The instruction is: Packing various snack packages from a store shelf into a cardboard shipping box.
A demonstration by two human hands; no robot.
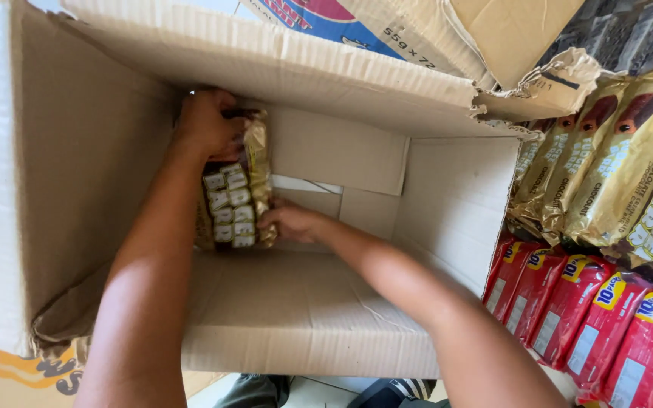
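A large open cardboard box fills the view. Inside, in its far left corner, a gold and brown snack pack stands upright against the left wall. My left hand grips the top of the pack. My right hand presses against the pack's lower right side, near the box floor. Apart from this pack, the part of the box floor that shows is bare.
Outside the box on the right lie several gold snack packs and, below them, a row of red packs. Another cardboard box sits at the top. The box's torn flap hangs over the right side.
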